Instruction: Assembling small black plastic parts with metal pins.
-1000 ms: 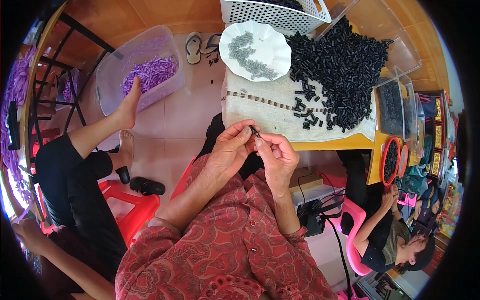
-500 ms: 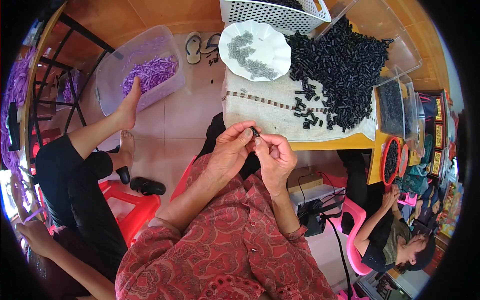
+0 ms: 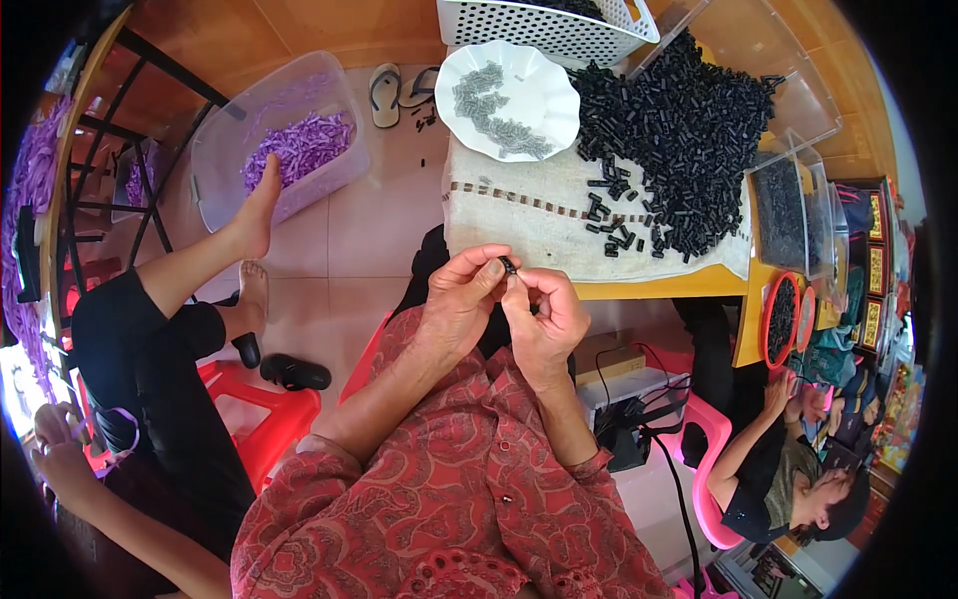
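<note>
Between my two hands, just off the table's near edge, is a small black plastic piece [image 3: 507, 266]. My left hand [image 3: 461, 304] pinches it between thumb and index finger. My right hand [image 3: 547, 324] is closed with thumb and index finger pressed against its near end; any smaller part between those fingertips is hidden. Ahead, a white scalloped plate [image 3: 557, 95] holds many tiny grey, translucent pieces [image 3: 499, 122]. To its right a big heap of similar black pieces [image 3: 694, 150] covers part of the pale cloth [image 3: 509, 230], with several loose ones at its near left edge.
A white perforated basket [image 3: 549, 35] stands behind the plate. Clear bins [image 3: 793, 215] and a red-rimmed bowl [image 3: 778, 319] of black pieces are at right. A clear tub [image 3: 215, 165] of purple pieces sits on the floor at left. People sit on both sides; cables [image 3: 659, 439] hang below the table.
My right hand has shifted slightly left, its fingertips closer to the black piece. At left, a neighbour's second hand has come up with a purple strip; the person at right has moved their hands.
</note>
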`<act>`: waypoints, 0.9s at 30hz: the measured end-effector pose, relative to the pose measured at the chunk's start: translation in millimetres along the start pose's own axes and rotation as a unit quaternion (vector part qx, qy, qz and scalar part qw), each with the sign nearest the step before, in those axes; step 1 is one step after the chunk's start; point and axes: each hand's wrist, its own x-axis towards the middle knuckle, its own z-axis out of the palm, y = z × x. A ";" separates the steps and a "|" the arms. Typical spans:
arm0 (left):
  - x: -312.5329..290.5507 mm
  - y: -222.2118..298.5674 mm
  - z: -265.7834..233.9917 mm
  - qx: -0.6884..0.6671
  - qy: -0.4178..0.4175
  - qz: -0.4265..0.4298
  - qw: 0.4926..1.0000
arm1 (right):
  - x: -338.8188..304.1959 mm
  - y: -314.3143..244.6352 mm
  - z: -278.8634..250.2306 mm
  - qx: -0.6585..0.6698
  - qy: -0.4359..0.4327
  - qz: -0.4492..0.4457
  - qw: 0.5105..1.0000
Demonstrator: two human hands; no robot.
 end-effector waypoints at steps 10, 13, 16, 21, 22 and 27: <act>-1.5 2.1 4.0 0.037 -0.001 0.019 0.999 | 2.3 -4.4 -0.2 -0.032 0.000 -0.047 0.998; 1.0 1.0 -1.5 -0.073 -0.013 -0.045 0.996 | 0.8 -4.9 -0.2 0.052 -0.011 0.027 0.998; 1.8 1.0 -5.0 -0.113 0.005 -0.085 0.990 | 0.6 -5.7 0.9 0.106 -0.010 0.060 0.993; 1.4 1.8 -2.9 -0.113 0.021 -0.091 0.989 | 1.0 -1.1 2.1 0.089 -0.010 0.039 0.995; 1.6 1.2 -3.4 -0.110 0.021 -0.086 0.990 | 1.4 -0.7 2.3 0.076 -0.011 0.030 0.997; 1.1 0.3 -2.7 -0.095 0.015 -0.074 0.993 | 1.6 1.5 2.4 0.063 -0.008 0.019 0.998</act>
